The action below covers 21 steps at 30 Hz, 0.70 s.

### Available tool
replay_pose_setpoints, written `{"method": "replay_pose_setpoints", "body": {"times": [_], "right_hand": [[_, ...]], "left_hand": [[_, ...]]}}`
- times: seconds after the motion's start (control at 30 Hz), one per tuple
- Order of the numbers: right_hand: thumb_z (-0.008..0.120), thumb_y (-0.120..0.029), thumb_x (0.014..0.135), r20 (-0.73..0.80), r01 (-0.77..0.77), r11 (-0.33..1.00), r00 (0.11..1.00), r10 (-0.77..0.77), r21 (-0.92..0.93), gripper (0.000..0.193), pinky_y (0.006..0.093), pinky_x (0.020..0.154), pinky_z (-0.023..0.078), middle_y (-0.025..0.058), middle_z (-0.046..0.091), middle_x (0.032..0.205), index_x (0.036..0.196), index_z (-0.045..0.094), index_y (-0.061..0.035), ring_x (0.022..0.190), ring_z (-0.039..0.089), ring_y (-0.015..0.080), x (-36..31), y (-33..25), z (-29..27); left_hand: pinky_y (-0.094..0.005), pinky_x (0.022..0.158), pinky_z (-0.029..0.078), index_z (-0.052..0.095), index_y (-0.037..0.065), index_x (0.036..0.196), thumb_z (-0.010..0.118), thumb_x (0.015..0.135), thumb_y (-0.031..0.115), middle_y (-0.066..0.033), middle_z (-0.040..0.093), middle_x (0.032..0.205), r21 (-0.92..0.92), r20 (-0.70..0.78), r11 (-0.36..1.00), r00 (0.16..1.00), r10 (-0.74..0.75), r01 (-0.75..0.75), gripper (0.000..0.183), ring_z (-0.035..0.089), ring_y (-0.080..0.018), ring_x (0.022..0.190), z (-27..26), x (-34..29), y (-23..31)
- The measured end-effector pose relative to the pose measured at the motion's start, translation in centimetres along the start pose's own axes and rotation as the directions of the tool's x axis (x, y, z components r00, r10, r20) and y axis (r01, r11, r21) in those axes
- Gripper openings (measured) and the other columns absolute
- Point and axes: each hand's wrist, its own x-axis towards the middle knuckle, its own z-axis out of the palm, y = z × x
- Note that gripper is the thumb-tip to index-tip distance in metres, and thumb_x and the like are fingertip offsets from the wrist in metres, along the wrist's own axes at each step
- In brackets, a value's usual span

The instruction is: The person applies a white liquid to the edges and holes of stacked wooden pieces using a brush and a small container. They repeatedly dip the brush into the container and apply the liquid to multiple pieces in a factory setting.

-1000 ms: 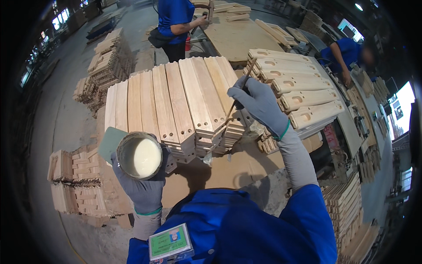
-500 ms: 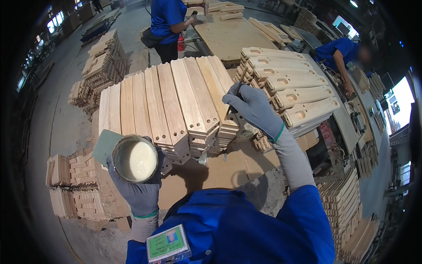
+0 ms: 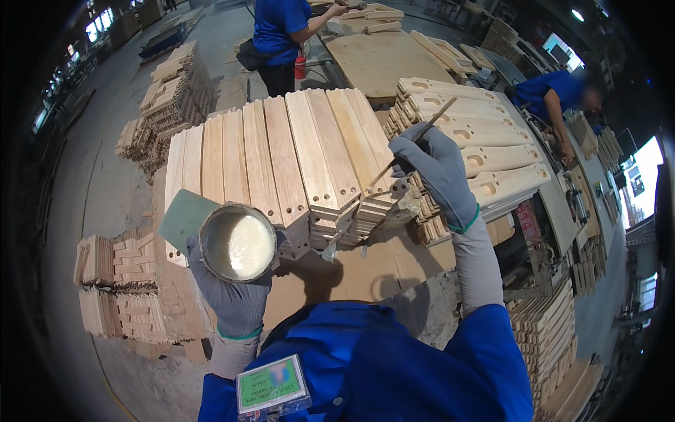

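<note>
My left hand, in a grey glove, is closed around a round cup of creamy white liquid. A flat green piece sticks out beside the cup on the left, apparently in the same grip. My gloved right hand pinches a thin stick-like tool, slanted with its lower tip down at the left. That tip is close to the near, drilled ends of the pale wooden planks, which lie stacked side by side; whether it touches them I cannot tell.
Right of the planks stands a stack of shaped wooden parts with oval recesses. More wooden stacks sit at the left and lower right. A worktable is beyond. One person stands at the back, another at the right.
My right hand has shifted right and the stick now leans over more. The cup in my left hand has moved slightly right. The person at the back has raised a hand.
</note>
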Motion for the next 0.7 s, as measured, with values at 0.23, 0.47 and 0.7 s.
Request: {"method": "replay_pose_setpoints", "body": {"times": [0.23,0.47,0.7], "right_hand": [[0.065,-0.015,0.088,-0.006,-0.140,0.943,0.989,0.149,0.301,0.018,0.0227,0.058,0.054,0.0074,0.063,0.075,0.092,0.060,0.0025,0.063,0.062,0.0099,-0.5,3.6,0.0],[0.065,-0.012,0.087,0.048,-0.214,0.940,0.977,0.208,0.265,0.017,0.0237,0.058,0.054,0.0072,0.063,0.075,0.095,0.059,0.0018,0.064,0.063,0.0114,-0.1,4.3,0.6],[0.063,-0.005,0.086,-0.054,0.022,0.939,0.999,-0.003,0.344,0.013,0.0257,0.068,0.056,0.0092,0.062,0.084,0.094,0.058,0.0039,0.072,0.064,0.0159,-1.2,1.3,-1.0]], "left_hand": [[-0.0523,0.103,0.041,0.037,0.005,0.137,0.042,0.096,0.048,-0.0216,0.044,0.133,0.563,0.096,0.789,0.967,0.236,-0.248,0.059,0.046,-0.0359,0.124,-0.5,-0.5,-0.6],[-0.0502,0.099,0.047,0.032,0.006,0.138,0.042,0.100,0.029,-0.0190,0.045,0.132,0.037,0.064,0.998,0.997,0.047,-0.050,0.045,0.048,-0.0344,0.121,0.2,-0.3,0.0],[-0.0483,0.105,0.041,0.033,0.007,0.137,0.037,0.101,0.028,-0.0162,0.044,0.135,0.115,0.115,0.992,0.992,0.047,-0.060,0.041,0.046,-0.0308,0.124,-0.1,0.3,0.1]]}}
